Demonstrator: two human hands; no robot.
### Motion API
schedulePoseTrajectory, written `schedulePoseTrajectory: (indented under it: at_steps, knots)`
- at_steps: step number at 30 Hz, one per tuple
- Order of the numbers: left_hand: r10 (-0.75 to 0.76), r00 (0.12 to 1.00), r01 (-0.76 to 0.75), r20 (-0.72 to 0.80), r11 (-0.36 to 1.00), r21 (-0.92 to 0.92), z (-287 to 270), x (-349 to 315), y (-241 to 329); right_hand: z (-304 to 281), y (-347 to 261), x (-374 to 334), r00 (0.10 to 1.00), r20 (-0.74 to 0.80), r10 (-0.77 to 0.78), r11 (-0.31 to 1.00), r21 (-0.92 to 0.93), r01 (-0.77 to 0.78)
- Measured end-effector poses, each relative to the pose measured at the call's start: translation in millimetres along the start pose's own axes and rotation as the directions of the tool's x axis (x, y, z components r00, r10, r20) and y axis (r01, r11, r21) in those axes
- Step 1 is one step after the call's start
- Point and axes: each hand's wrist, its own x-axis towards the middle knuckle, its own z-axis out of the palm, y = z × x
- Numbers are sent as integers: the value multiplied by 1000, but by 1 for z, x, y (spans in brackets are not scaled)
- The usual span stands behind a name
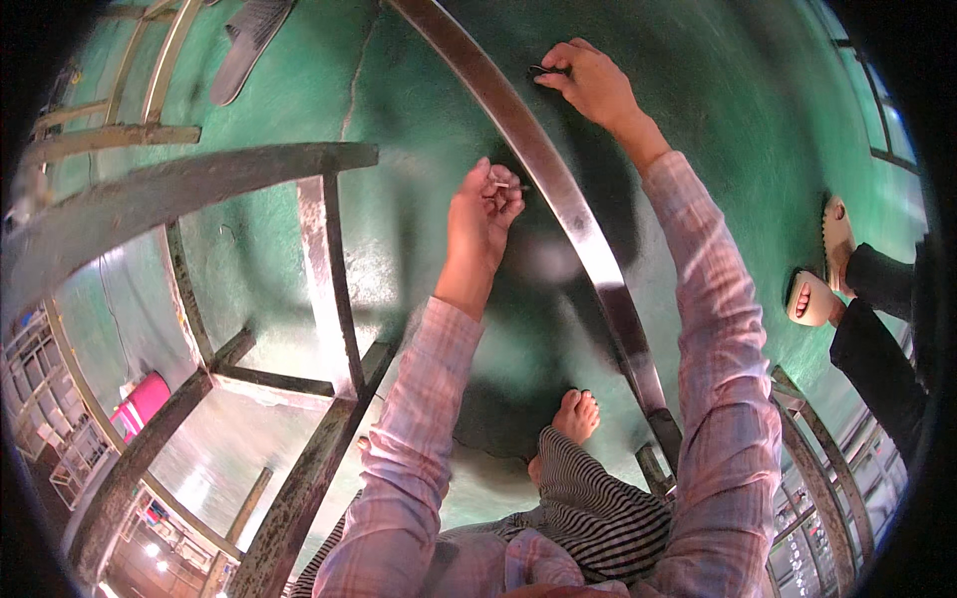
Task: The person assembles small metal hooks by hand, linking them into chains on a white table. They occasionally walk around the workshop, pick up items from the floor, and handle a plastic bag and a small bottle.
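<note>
A long, shiny metal bar runs between my two hands, from the far edge of the view down toward my legs. My left hand, left of the bar, has its fingers curled around a small, thin, pale piece whose kind I cannot make out. Beyond the bar on its right side, my right hand pinches a small dark piece between thumb and fingers. That piece is too small to name.
A worn metal frame with legs and crossbars stands at left. A grey slipper lies on the green floor. My bare foot is below the bar. Another person's sandal is at right. A pink object is at far left.
</note>
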Motion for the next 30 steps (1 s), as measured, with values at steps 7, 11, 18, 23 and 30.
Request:
schedulePoseTrajectory:
  at_steps: [7, 11, 18, 23, 30]
  knots:
    - [-158, 976, 190, 153, 955, -226, -45, -74, -9, -2, 0, 2, 980, 188, 65, 996, -77, -51]
    - [-241, 958, 278, 153, 911, -305, -63, -117, -26, 0, 17, -6, 950, 279, 139, 990, -19, -140]
    - [-327, 945, 327, 25, 940, -99, -87, -167, -37, -24, -7, -17, 899, 340, 275, 941, -287, -179]
    - [-242, 970, 241, -15, 970, -32, -91, -178, -28, -31, -10, -19, 928, 278, 250, 951, -251, -181]
    - [-181, 983, 181, 3, 983, -4, -85, -182, -16, -8, -24, -22, 904, 235, 357, 910, -306, -280]
